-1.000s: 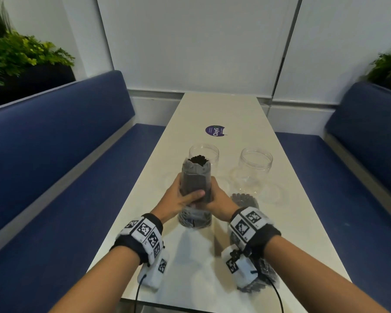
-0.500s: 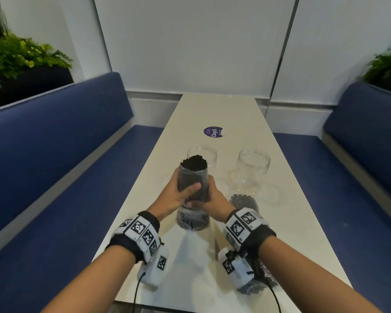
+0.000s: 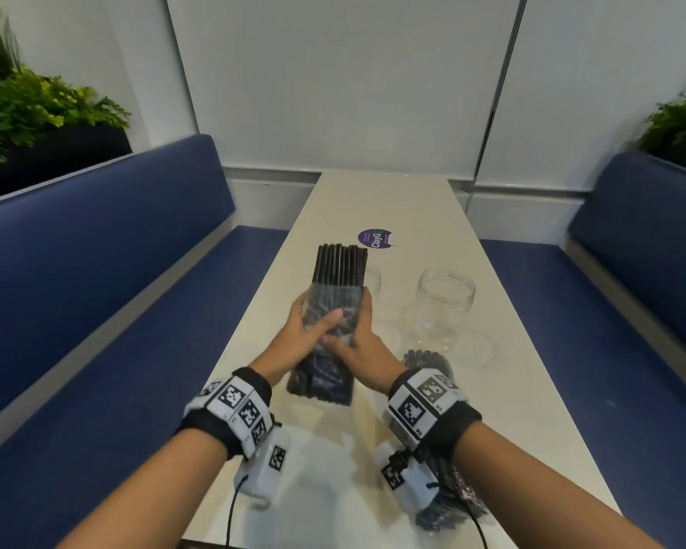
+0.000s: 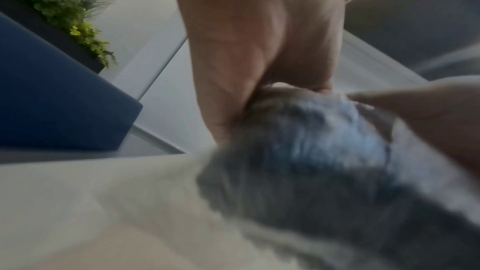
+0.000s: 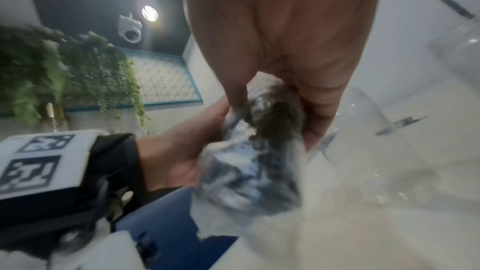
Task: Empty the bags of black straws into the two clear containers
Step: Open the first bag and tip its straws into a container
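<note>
Both hands hold one clear bag of black straws [image 3: 325, 350] over the white table [image 3: 492, 370]. My left hand [image 3: 309, 330] grips its left side with the thumb across the front. My right hand [image 3: 357, 342] grips its right side. The black straws [image 3: 339, 267] stick out of the bag's open far end, tilted away from me toward the left clear container [image 3: 373, 281], which they partly hide. The right clear container [image 3: 444, 307] stands empty. Both wrist views show the crinkled bag [image 4: 311, 151] [image 5: 259, 151], blurred.
Another bag of straws [image 3: 428, 360] lies on the table by my right wrist, and a further bag [image 3: 456, 505] lies under my right forearm near the front edge. A purple sticker [image 3: 374, 238] sits further up the table. Blue benches [image 3: 96, 271] flank both sides.
The bag stood upright on the table; now it is lifted and tilted away from me, and the straws have slid well out of its open end.
</note>
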`<control>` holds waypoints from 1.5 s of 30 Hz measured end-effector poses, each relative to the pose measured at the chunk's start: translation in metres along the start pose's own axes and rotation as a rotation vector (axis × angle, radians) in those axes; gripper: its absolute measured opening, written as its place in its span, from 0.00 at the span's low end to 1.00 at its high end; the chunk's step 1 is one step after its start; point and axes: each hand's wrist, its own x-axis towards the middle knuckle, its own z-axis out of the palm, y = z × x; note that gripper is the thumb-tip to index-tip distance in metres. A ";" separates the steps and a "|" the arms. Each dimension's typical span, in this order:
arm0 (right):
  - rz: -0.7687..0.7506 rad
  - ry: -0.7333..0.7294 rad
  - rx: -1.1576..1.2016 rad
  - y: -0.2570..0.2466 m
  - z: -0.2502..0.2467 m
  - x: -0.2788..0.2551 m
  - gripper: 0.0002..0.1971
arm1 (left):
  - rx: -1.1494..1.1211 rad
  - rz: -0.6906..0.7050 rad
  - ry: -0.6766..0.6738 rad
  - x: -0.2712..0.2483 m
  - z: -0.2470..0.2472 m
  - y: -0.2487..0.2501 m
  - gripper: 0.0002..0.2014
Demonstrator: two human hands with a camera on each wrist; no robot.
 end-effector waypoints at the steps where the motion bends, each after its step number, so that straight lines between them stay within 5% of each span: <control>1: -0.021 0.007 0.045 -0.005 0.002 0.004 0.46 | 0.018 0.009 0.005 0.001 -0.006 0.011 0.38; 8: 0.121 0.027 0.482 -0.033 0.013 0.031 0.35 | 0.463 -0.017 -0.048 0.016 -0.031 0.078 0.19; 14: 0.257 0.043 0.816 -0.029 0.012 0.041 0.27 | 0.940 -0.171 -0.228 0.054 -0.026 0.107 0.25; 21: 0.263 -0.061 0.925 -0.039 -0.007 0.045 0.21 | 1.181 -0.294 -0.332 0.076 -0.019 0.131 0.31; 25: 0.296 -0.064 0.970 -0.040 -0.014 0.051 0.18 | 1.011 -0.327 -0.278 0.074 -0.022 0.141 0.39; 30: 0.334 -0.086 0.965 -0.036 -0.038 0.055 0.11 | 0.634 -0.285 -0.281 0.067 -0.039 0.137 0.20; 37: 0.409 -0.082 0.669 -0.040 -0.063 0.067 0.14 | 0.312 -0.133 -0.448 0.055 -0.058 0.112 0.18; 42: 0.385 -0.280 0.627 -0.052 -0.079 0.075 0.18 | 0.536 0.000 -0.483 0.056 -0.055 0.102 0.31; 45: 0.428 -0.203 0.555 -0.063 -0.086 0.079 0.15 | 0.546 0.101 -0.372 0.063 -0.044 0.095 0.44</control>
